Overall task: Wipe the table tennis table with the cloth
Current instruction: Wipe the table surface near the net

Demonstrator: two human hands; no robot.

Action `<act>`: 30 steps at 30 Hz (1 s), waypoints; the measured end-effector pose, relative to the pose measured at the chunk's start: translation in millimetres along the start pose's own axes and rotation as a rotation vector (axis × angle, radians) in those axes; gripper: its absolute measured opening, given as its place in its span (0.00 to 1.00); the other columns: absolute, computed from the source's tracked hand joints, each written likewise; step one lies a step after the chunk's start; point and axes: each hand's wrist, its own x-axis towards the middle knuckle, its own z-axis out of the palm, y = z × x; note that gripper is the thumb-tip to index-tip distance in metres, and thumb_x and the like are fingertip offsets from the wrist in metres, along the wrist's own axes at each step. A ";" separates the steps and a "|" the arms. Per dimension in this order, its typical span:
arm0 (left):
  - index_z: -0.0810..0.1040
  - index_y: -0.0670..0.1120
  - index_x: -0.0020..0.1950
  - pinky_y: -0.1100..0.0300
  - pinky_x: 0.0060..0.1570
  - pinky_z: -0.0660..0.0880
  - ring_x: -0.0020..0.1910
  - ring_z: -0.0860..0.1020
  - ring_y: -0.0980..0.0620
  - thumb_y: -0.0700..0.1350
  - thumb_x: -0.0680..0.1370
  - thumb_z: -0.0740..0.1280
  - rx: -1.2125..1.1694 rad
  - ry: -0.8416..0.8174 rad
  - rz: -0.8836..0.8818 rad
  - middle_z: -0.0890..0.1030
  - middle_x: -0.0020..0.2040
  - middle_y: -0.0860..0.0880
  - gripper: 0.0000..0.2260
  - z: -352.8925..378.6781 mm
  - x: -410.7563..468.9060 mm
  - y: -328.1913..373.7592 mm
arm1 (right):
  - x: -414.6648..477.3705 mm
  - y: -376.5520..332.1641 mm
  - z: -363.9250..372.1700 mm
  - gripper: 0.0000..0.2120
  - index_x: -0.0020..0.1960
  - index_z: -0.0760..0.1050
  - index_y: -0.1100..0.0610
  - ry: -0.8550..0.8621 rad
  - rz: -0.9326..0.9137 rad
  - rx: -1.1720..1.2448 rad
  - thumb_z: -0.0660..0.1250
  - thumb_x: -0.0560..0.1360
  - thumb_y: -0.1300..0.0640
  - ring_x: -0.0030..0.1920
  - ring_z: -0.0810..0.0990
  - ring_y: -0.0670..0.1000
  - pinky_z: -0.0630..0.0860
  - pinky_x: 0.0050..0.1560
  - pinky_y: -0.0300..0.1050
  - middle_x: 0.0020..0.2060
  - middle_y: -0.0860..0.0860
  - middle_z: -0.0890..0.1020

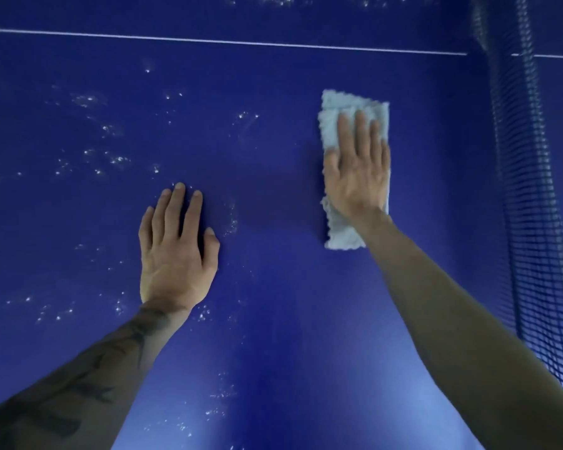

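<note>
Lying flat on the right part of the table [273, 303], the cloth [348, 100] is a pale, folded oblong, close to the net [530, 196] but not touching it. Its long axis runs near to far, one short end pointing at the white line [241, 43] across the far side and the other back toward the person. The right hand [358, 170] presses down on its middle, palm flat, with the fingers straight, close together and aimed along the cloth toward the far end. The left hand [176, 248] rests flat on the bare blue surface to the left and nearer, fingers straight and slightly spread, well apart from the cloth; it seems to serve as a brace.

As for progress, the stretch around the cloth and between the two hands looks free of marks, so I judge that part wiped. White specks [117, 159] dot the left side, the near edge and the far strip beyond the line, so most of the surface is left to do.
</note>
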 end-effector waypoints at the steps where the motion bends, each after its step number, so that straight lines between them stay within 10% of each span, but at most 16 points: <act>1: 0.65 0.43 0.82 0.44 0.83 0.50 0.83 0.58 0.41 0.49 0.84 0.56 -0.001 -0.002 0.001 0.62 0.83 0.41 0.26 -0.1 0.0 -0.5 | 13.5 -5.0 -2.2 0.30 0.87 0.45 0.51 0.020 0.054 0.015 0.46 0.88 0.45 0.86 0.44 0.58 0.43 0.85 0.57 0.87 0.55 0.46; 10: 0.65 0.43 0.81 0.46 0.83 0.50 0.82 0.60 0.41 0.49 0.84 0.57 0.024 0.023 0.011 0.63 0.82 0.41 0.26 2.7 0.4 -1.7 | -7.5 -67.8 15.3 0.32 0.88 0.47 0.51 -0.028 -0.336 -0.019 0.44 0.86 0.44 0.86 0.44 0.58 0.43 0.86 0.55 0.87 0.54 0.48; 18: 0.64 0.43 0.82 0.44 0.83 0.50 0.83 0.59 0.41 0.50 0.84 0.56 0.004 0.007 0.012 0.62 0.83 0.41 0.26 3.6 1.2 -3.7 | 60.4 -30.6 -3.8 0.31 0.87 0.45 0.53 0.052 0.079 0.017 0.46 0.88 0.45 0.86 0.44 0.60 0.44 0.85 0.59 0.87 0.57 0.47; 26: 0.65 0.43 0.82 0.45 0.83 0.50 0.83 0.59 0.41 0.50 0.84 0.57 0.022 0.016 0.016 0.63 0.82 0.41 0.26 3.0 1.3 -3.6 | 18.3 -91.8 14.3 0.31 0.88 0.46 0.52 -0.011 -0.261 0.021 0.45 0.87 0.45 0.86 0.43 0.58 0.42 0.86 0.55 0.87 0.55 0.47; 30: 0.65 0.43 0.82 0.46 0.83 0.49 0.83 0.59 0.41 0.50 0.85 0.57 0.024 0.020 0.011 0.63 0.82 0.41 0.26 2.6 0.3 -4.0 | 29.1 -53.6 7.8 0.30 0.88 0.46 0.51 0.005 -0.099 0.009 0.46 0.88 0.45 0.86 0.43 0.59 0.42 0.85 0.56 0.87 0.55 0.47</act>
